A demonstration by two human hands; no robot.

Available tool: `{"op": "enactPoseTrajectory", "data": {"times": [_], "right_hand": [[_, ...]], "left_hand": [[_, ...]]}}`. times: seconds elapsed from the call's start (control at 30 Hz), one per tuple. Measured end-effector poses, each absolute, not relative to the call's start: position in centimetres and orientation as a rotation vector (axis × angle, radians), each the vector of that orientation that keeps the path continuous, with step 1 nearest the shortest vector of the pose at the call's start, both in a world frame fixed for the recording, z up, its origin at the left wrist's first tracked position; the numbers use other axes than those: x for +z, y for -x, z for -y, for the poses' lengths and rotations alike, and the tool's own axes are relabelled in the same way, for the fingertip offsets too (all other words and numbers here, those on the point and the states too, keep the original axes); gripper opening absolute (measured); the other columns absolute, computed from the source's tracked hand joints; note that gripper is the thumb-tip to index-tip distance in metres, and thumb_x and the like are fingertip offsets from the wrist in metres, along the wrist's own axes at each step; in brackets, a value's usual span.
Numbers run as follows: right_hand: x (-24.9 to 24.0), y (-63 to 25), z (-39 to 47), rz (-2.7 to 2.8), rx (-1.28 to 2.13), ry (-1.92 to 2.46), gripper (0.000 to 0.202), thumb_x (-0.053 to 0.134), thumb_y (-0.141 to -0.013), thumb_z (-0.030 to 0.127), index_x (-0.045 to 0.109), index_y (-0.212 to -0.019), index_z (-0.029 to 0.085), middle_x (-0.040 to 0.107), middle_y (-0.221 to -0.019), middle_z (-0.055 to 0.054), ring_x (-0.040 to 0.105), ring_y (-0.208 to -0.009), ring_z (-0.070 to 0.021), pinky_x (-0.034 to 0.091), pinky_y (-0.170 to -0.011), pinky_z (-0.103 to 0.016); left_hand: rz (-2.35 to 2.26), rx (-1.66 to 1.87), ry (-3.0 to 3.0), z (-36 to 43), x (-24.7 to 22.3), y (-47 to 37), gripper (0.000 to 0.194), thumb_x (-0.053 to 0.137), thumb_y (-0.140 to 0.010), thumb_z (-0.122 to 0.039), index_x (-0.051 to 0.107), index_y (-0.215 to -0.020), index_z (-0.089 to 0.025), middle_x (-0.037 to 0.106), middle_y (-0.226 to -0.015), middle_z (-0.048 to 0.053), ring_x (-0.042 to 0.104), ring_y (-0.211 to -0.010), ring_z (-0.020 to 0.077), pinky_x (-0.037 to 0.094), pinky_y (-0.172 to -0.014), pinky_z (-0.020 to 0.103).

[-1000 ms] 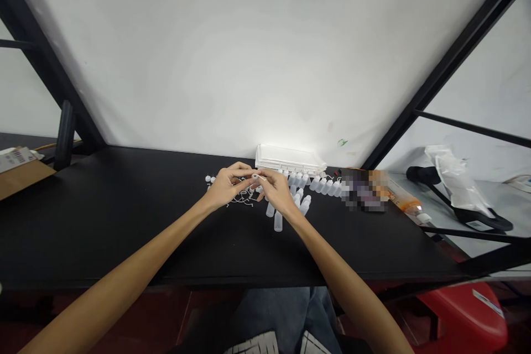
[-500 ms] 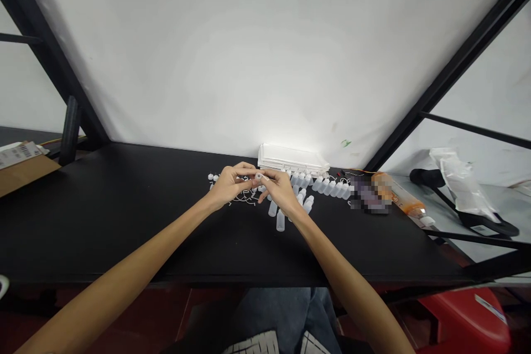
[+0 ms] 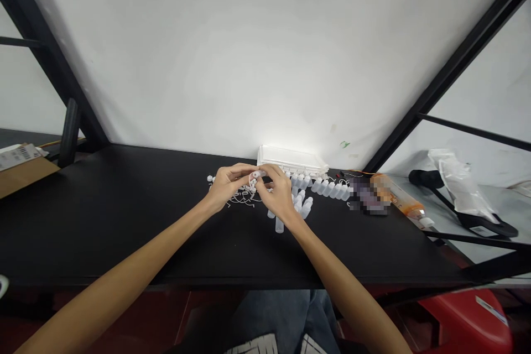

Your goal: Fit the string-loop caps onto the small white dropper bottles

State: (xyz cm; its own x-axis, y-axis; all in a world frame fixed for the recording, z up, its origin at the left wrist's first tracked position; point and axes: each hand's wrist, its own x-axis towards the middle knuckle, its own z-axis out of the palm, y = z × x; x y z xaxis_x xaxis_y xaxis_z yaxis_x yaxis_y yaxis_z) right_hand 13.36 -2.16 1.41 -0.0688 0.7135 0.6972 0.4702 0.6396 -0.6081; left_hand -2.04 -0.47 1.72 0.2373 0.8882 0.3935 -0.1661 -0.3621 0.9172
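Observation:
Over the black table, my two hands meet around a small translucent plastic bottle (image 3: 260,173), lying on its side with its neck toward my left hand. My right hand (image 3: 275,189) is closed round the bottle's body, which the fingers partly hide. At the neck, my left hand (image 3: 227,183) pinches a small white plastic strip piece (image 3: 251,181) between thumb and fingers. Below them lies a loose heap of white curled strips (image 3: 241,197). Several like bottles lie by my right wrist, one bottle (image 3: 279,225) nearest me. A row of bottles (image 3: 332,188) lies farther right.
A stack of white flat packs (image 3: 292,159) rests against the wall. On the right lie a blurred-out item (image 3: 370,196) and an orange-labelled bottle (image 3: 409,207). A cardboard box (image 3: 29,171) is at far left, a red stool (image 3: 467,321) at lower right. Black frame bars flank the table.
The bottle has turned from end-on toward me to lying sideways between my hands. My fingers have shifted around its neck, and the white strip piece now shows there.

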Motion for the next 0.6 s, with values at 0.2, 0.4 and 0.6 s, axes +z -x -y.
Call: {"op": "enactPoseTrajectory", "data": {"times": [0.2,0.4,0.6], "right_hand": [[0.6,-13.6,1.8,1.787,-0.031,0.941,0.03,0.05,-0.085,0.02,0.063,-0.112,0.02,0.06,-0.112,-0.012,0.062,-0.1,-0.0216,0.06,-0.076,-0.034],[0.3,-14.0,1.6,1.858,-0.258,0.937,0.03,0.048,-0.085,0.018,0.065,-0.11,0.02,0.062,-0.113,-0.013,0.064,-0.099,-0.0226,0.057,-0.081,-0.035],[0.5,-14.1,1.6,1.86,-0.371,0.899,0.031,0.046,-0.087,0.018,0.067,-0.109,0.018,0.065,-0.11,-0.015,0.066,-0.095,-0.0218,0.058,-0.076,-0.033]], "left_hand": [[-0.777,1.375,-1.476,0.7,1.7,1.9,0.033,0.081,-0.068,-0.037,0.078,-0.093,-0.016,0.076,-0.098,0.01,0.07,-0.092,0.0264,0.055,-0.083,0.037],[-0.817,1.395,-1.494,0.8,1.6,1.8,0.033,0.082,-0.064,-0.04,0.08,-0.086,-0.015,0.077,-0.094,0.011,0.071,-0.087,0.0283,0.057,-0.079,0.039],[-0.82,1.429,-1.55,1.0,1.6,1.7,0.031,0.08,-0.067,-0.042,0.08,-0.085,-0.017,0.077,-0.095,0.01,0.071,-0.09,0.0287,0.056,-0.083,0.04]]}}
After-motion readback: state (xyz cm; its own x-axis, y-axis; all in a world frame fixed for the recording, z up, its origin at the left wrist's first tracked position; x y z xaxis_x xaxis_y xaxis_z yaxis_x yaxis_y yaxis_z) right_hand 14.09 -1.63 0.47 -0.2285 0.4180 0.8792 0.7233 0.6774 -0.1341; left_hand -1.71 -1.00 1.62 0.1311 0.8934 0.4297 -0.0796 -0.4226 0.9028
